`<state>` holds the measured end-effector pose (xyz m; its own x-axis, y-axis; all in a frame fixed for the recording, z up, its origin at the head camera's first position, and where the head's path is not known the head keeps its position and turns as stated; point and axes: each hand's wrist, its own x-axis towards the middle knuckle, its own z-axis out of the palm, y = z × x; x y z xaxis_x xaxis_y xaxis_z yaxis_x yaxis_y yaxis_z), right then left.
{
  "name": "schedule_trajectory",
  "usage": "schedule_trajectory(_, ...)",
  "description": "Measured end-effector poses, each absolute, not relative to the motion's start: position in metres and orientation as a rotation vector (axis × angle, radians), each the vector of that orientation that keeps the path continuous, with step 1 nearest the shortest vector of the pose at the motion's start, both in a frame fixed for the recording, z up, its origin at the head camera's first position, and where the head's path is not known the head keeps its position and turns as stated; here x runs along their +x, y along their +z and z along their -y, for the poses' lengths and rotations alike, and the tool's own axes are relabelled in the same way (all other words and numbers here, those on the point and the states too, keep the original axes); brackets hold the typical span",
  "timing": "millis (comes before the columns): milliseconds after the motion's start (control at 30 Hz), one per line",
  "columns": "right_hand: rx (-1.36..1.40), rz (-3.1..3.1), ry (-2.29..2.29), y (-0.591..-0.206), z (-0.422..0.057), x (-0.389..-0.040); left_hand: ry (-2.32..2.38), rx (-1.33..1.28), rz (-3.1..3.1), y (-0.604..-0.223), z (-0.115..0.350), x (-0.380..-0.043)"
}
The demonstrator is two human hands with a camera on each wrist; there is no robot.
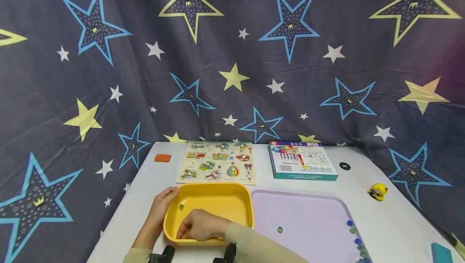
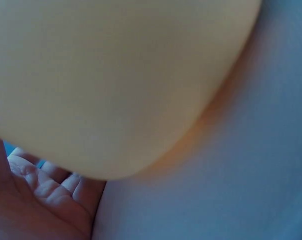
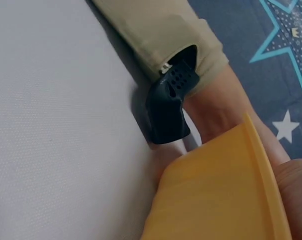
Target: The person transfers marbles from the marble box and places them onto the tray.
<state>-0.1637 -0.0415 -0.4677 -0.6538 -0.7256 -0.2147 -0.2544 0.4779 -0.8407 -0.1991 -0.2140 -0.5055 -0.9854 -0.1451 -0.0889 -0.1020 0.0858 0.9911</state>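
A yellow plastic tub (image 1: 213,188) sits on the white table. My left hand (image 1: 161,208) holds its left side, fingers bent round the far left corner; in the left wrist view the palm (image 2: 51,200) shows beside the tub's wall (image 2: 111,100). Inside the tub, my right hand (image 1: 203,224) reaches down with bent fingers at the near left corner. Its fingertips are partly hidden, and I cannot tell whether they pinch anything. One green marble (image 1: 181,207) lies in the tub behind the right hand.
Right of the tub is a lilac tray (image 1: 301,210) with a green marble (image 1: 280,229) and several marbles along its right edge. Behind are a picture puzzle board (image 1: 218,162), a boxed set (image 1: 302,160) and an orange block (image 1: 162,158). A yellow toy figure (image 1: 378,191) stands right.
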Motion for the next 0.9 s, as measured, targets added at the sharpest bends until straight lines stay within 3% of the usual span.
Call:
schedule_trajectory(500,-0.833,-2.166,-1.165,-0.469,0.025,-0.167,-2.105,0.269,2.293,-0.505,0.212,-0.197)
schedule_trajectory(900,-0.851,-2.416,-1.475,-0.445,-0.035,-0.168,-2.1,0.258,2.284,-0.505,0.213,-0.196)
